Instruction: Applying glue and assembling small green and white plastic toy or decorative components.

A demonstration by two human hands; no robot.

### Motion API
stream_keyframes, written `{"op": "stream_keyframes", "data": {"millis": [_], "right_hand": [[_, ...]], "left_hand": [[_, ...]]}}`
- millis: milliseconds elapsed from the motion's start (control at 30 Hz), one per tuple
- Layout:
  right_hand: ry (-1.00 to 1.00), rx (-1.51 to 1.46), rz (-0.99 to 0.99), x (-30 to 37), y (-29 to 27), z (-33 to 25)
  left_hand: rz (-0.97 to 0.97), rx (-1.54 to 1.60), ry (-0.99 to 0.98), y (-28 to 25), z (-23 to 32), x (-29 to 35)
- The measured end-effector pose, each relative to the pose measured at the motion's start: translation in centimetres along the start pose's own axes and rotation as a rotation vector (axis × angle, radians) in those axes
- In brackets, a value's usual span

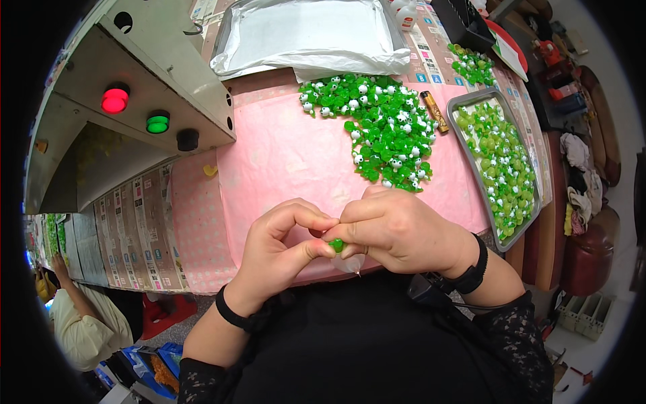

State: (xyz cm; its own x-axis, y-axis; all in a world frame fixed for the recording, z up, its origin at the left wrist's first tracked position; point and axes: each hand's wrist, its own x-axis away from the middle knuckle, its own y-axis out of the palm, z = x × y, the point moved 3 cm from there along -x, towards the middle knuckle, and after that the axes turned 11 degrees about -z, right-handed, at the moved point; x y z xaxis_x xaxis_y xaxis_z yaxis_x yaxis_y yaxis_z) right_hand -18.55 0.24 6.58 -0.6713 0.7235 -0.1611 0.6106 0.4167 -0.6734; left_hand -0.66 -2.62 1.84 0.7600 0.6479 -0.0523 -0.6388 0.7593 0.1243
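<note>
Both of my hands meet close to my body over the near edge of the pink sheet (269,161). Between the fingertips of my left hand (272,246) is a small green piece (336,245), mostly covered. My right hand (404,225) pinches at the same piece from the other side, its fingers curled. Just under the fingers shows a translucent, pale, pointed thing (348,264); what it is I cannot make out. Beyond my hands lies a heap of small green pieces with white-and-black round heads (397,145).
At right stands a grey metal tray (476,176) of green and white pieces. A brown-gold lighter-like stick (435,111) lies beside the heap. A tray lined with white paper (309,37) is at the back. A metal machine with red and green lights (158,121) occupies the left.
</note>
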Motion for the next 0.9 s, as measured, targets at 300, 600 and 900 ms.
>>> {"op": "stream_keyframes", "data": {"millis": [300,600,900], "right_hand": [[-0.016,-0.026,0.011,0.12,0.11,0.10],[0.020,-0.024,0.007,0.24,0.25,0.39],[0.039,-0.020,0.043,0.46,0.27,0.51]], "left_hand": [[-0.001,0.014,-0.004,0.13,0.01,0.01],[-0.009,0.017,0.003,0.17,-0.08,-0.05],[0.007,0.104,-0.028,0.44,-0.56,-0.12]]}}
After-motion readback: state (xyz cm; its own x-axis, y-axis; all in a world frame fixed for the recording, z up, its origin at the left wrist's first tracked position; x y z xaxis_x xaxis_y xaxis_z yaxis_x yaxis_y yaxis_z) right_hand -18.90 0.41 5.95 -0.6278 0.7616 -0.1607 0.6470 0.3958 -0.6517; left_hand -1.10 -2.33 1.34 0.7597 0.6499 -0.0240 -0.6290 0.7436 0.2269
